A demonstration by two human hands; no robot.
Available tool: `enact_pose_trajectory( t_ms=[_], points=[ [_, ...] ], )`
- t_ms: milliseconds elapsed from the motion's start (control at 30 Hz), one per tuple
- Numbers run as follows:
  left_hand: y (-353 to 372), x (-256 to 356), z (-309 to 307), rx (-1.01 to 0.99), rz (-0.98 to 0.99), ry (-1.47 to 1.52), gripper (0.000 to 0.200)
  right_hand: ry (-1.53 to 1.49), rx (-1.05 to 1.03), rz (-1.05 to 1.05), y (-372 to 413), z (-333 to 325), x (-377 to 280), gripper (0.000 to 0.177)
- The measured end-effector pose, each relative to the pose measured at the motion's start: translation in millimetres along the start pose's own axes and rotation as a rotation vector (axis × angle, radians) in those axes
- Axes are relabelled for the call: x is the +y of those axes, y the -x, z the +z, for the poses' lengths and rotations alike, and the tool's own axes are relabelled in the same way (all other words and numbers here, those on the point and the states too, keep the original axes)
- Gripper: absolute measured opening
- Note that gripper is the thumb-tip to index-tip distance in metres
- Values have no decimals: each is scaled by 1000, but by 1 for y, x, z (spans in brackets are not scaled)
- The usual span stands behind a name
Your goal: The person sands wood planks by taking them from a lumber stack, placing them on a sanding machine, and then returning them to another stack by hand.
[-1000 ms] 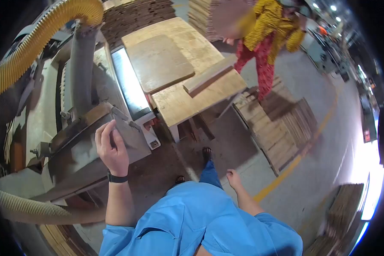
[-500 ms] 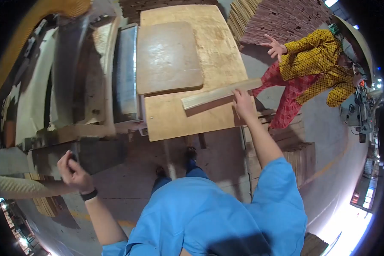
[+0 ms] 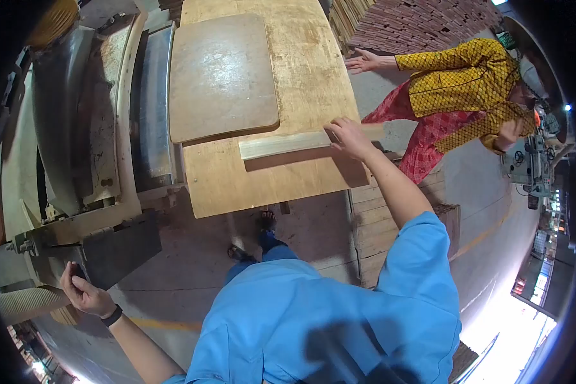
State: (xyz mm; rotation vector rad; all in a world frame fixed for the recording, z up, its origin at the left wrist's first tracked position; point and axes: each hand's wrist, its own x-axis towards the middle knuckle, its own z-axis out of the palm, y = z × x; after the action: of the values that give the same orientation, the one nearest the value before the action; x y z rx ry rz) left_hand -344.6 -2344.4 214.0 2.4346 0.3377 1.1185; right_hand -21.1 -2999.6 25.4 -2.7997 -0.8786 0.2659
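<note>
A pale, narrow wooden plank [image 3: 281,146] lies across the wooden table [image 3: 269,189], its right end reaching past the table's edge. My right hand [image 3: 351,137] is closed over the plank near that end, fingers bent across its top. On the same table, just behind the plank, rests a flat brown board [image 3: 224,77] with rounded corners. Far to the left my left hand [image 3: 86,296] hangs in the air with loosely bent fingers and nothing in it. Beside it is the dark metal box [image 3: 121,249] of a machine.
A machine with a metal roller bed [image 3: 153,102] stands against the table's left side. At the right a person [image 3: 461,89] in a yellow top reaches an arm toward the table. Stacked wood [image 3: 422,29] rises behind, and more timber [image 3: 390,217] lies low at the right. A ribbed hose [image 3: 32,304] is at lower left.
The view has shifted, so the table sits further left. My right hand and the plank have turned slightly, the plank now more level. The other person's arm has stretched toward the table.
</note>
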Motion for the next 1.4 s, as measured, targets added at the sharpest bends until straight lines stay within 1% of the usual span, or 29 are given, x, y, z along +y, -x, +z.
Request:
enact_pose_trajectory(
  t_ms=[67,167,200,267,300,333,367,433,533,633,733,833,867,933,1033,1067,1167,1200,1300,1367,1400],
  points=[
    [-1,2,1,4,3,-9,28,-96,-29,23,7,2,0,54],
    [-1,2,3,-4,13,-16,29,-621,-365,190,10,3,7,50],
    [0,1,3,-2,7,-10,29,-862,-529,263,16,-2,2,49],
    [0,-1,3,6,-2,6,30,-1280,-732,506,30,19,6,48],
    [0,-2,3,2,-3,6,30,-1485,-830,632,33,17,-2,47],
    [0,-2,2,-1,-3,6,29,-1557,-820,731,43,14,-13,48],
    [0,-2,2,-2,-4,5,29,-1613,-858,803,50,29,-13,50],
    [-1,-3,1,-9,15,10,30,-1854,-969,692,59,45,-18,52],
    [-1,-3,2,3,7,30,30,-1989,-960,549,68,49,-28,52],
    [0,-2,4,23,-17,63,29,-1993,-912,644,72,47,-37,53],
    [0,4,7,17,-11,49,29,-1757,-801,788,71,51,-31,51],
    [-7,16,6,1,34,-33,27,-1311,-622,544,62,41,-32,54],
    [-7,20,7,11,27,-44,28,-1106,-545,440,55,34,-40,56],
    [-8,25,9,27,17,-50,28,-703,-357,245,46,15,-58,61],
    [-8,30,10,38,0,-38,28,-205,-43,-65,39,11,-71,64],
    [-8,31,10,39,-9,-36,28,-155,-29,-90,35,10,-75,66],
    [-8,31,11,43,-8,-23,28,-55,-236,-69,14,-3,-84,63],
    [-7,30,10,43,-8,-16,28,-50,-239,-75,5,1,-82,60],
    [-8,32,11,49,-22,-5,28,-77,-132,-135,-43,0,-98,59],
    [-9,35,12,53,-24,-13,28,-87,39,-266,-91,-3,-124,54],
    [-10,35,12,53,-19,-22,28,-115,75,-316,-117,-8,-143,52]
  ],
)
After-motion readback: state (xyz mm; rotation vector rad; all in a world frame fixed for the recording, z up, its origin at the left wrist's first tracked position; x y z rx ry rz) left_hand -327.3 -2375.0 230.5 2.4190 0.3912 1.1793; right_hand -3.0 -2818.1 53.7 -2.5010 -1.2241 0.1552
